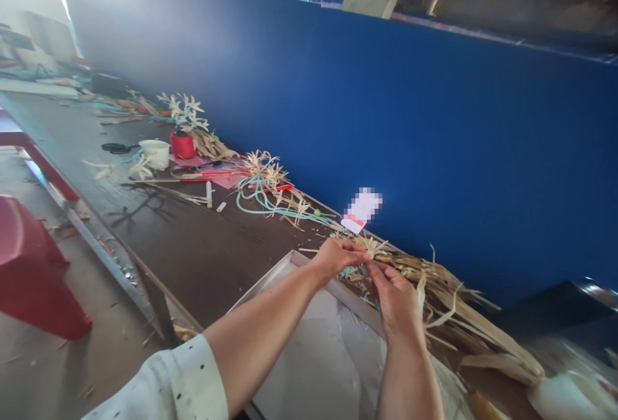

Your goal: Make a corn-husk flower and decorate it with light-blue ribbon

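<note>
My left hand (pixel 338 257) and my right hand (pixel 396 297) meet above the far edge of a pale metal tray (pixel 284 268). Both pinch a small straw flower (pixel 371 244) made of dry husk strips, with a bit of teal cord under it. A heap of dry corn husks (pixel 454 304) lies just behind and to the right of my hands, against the blue wall.
Along the dark workbench (pixel 193 239) lie finished straw flowers (pixel 263 165), teal cord (pixel 255 204), a red thread spool (pixel 182 144), a white cup (pixel 157 152), scissors (pixel 116 147) and a white card (pixel 362 209). A red plastic stool (pixel 29 265) stands on the floor at left.
</note>
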Motion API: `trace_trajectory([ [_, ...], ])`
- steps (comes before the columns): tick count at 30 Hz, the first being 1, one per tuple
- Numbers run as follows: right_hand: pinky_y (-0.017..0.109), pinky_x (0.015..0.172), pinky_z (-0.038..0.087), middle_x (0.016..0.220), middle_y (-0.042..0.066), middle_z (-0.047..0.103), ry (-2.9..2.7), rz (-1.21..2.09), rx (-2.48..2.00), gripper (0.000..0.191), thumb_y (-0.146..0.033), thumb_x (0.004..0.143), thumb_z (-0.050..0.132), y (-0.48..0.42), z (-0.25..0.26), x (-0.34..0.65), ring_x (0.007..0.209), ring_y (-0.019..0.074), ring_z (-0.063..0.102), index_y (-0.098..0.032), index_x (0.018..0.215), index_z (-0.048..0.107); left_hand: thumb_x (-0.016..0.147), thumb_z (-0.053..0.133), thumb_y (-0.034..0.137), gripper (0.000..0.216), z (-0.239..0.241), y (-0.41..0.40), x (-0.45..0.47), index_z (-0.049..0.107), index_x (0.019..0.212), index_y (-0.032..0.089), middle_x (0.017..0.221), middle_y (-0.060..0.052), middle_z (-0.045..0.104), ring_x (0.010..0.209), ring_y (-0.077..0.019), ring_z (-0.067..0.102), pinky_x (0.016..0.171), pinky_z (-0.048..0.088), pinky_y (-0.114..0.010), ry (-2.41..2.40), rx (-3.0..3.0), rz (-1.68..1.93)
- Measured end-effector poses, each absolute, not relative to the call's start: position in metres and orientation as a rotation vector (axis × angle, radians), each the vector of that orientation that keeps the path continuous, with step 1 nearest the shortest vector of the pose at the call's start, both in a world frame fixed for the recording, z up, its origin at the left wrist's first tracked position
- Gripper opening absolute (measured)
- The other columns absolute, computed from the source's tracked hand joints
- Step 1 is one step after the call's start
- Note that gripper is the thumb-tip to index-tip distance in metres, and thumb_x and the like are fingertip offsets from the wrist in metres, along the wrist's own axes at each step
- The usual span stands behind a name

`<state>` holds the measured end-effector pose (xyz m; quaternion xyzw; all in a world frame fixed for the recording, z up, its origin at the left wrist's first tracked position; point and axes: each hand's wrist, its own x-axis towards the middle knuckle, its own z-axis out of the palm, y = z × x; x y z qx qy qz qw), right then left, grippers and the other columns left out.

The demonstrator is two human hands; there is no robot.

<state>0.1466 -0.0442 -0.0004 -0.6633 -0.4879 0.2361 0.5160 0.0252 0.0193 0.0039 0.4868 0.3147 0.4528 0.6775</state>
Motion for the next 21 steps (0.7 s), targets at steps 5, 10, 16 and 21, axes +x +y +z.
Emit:
trace_trajectory([
  [5, 0.028, 0.063, 0.041, 0.067, 0.002, 0.066, -1.238, 0.468, -1.641, 0.045, -0.053, 0.068, 0.059, -0.042, 0.0, 0.148, 0.066, 0.0188, 0.056, -0.015, 0.091, 0.069, 0.044, 0.078, 0.037, 0.04, 0.0, 0.023, 0.027, 0.068, 0.071, 0.009, 0.056, 0.001, 0.057, 0.054, -0.007, 0.047, 0.059, 0.04, -0.022, 0.749, 1.122, 1.019],
  [10, 0.028, 0.062, 0.04, 0.059, 0.003, 0.064, -1.219, 0.354, -1.767, 0.044, -0.052, 0.066, 0.061, -0.044, 0.006, 0.145, 0.061, 0.0191, 0.055, -0.014, 0.085, 0.07, 0.047, 0.076, 0.04, 0.04, -0.001, 0.024, 0.027, 0.067, 0.07, 0.009, 0.057, 0.001, 0.056, 0.055, -0.0071, 0.046, 0.056, 0.038, -0.021, 0.759, 1.193, 1.04],
  [16, 0.029, 0.06, 0.04, 0.05, 0.003, 0.06, -1.184, 0.307, -1.782, 0.046, -0.052, 0.064, 0.063, -0.047, 0.012, 0.141, 0.057, 0.0195, 0.054, -0.011, 0.084, 0.071, 0.052, 0.073, 0.044, 0.04, 0.001, 0.022, 0.025, 0.066, 0.071, 0.009, 0.059, 0.0, 0.056, 0.055, -0.0075, 0.045, 0.055, 0.037, -0.022, 0.737, 1.27, 1.042],
  [21, 0.031, 0.061, 0.04, 0.054, 0.004, 0.062, -1.208, 0.279, -1.78, 0.042, -0.051, 0.065, 0.062, -0.045, 0.012, 0.139, 0.058, 0.0201, 0.055, -0.013, 0.081, 0.072, 0.055, 0.071, 0.043, 0.036, 0.003, 0.02, 0.024, 0.065, 0.068, 0.01, 0.059, 0.001, 0.054, 0.054, -0.0069, 0.042, 0.052, 0.033, -0.021, 0.762, 1.313, 1.066],
])
